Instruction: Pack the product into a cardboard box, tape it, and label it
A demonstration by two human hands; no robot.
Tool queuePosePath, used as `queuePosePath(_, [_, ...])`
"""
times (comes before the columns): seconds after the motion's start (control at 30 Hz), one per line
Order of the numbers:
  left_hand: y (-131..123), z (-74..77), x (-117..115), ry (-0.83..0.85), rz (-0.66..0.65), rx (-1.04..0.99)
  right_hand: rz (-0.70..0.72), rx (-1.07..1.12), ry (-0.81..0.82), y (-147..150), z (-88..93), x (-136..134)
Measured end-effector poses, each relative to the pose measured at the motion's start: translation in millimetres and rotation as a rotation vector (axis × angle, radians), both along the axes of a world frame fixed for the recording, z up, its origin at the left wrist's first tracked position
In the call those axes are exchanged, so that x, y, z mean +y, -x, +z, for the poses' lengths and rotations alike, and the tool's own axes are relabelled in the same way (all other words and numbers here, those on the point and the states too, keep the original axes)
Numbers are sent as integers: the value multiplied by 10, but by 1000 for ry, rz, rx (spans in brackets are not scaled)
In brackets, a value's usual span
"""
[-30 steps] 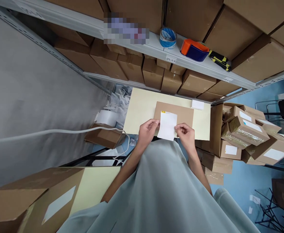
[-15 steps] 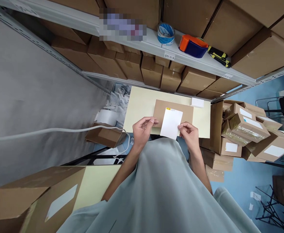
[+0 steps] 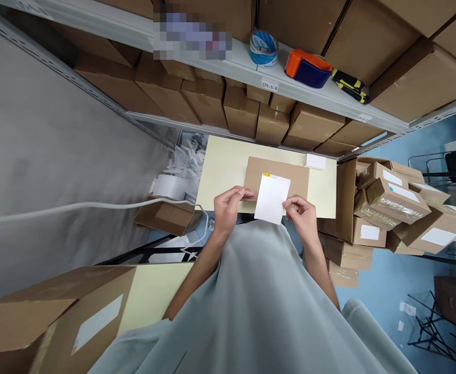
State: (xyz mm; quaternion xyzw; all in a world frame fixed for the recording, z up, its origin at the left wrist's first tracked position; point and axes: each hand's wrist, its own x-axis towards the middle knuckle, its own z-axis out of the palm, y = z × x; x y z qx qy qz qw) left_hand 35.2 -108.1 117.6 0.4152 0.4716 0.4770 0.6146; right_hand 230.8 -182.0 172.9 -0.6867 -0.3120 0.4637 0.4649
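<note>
A white label sheet (image 3: 272,200) with a small yellow mark at its top left lies slanted over a flat brown cardboard box (image 3: 298,181). Its lower end hangs past the box's near edge. My right hand (image 3: 301,212) pinches the sheet's right edge between thumb and fingers. At the box's left near corner is my left hand (image 3: 228,206), thumb pressed to the curled fingers. Whatever may be between those fingertips is too small to make out. Under the box is a pale yellow tabletop (image 3: 222,166).
A small white stack (image 3: 316,161) stands at the table's back right. Parcels fill a large carton (image 3: 345,200) on the right. Above, a shelf (image 3: 231,59) carries a tape roll (image 3: 264,49), an orange-blue tape dispenser (image 3: 308,68) and cutters (image 3: 349,86). A white cable (image 3: 95,205) runs at left.
The label sheet has shifted slightly left and its lower end a little nearer me. My left fingers have closed up somewhat beside the box. The whole view has shifted slightly.
</note>
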Motion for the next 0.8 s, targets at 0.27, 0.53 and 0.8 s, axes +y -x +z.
queuePosePath(0.27, [26, -33, -21, 26, -19, -35, -15, 31, -15, 14, -48, -55])
queuePosePath(0.53, [4, -66, -39, -32, -33, 15, -8, 38, -23, 18, -33, -100])
queuePosePath(0.8, [-17, -51, -48, -15, -83, 10, -11, 38, -18, 3, -11, -126])
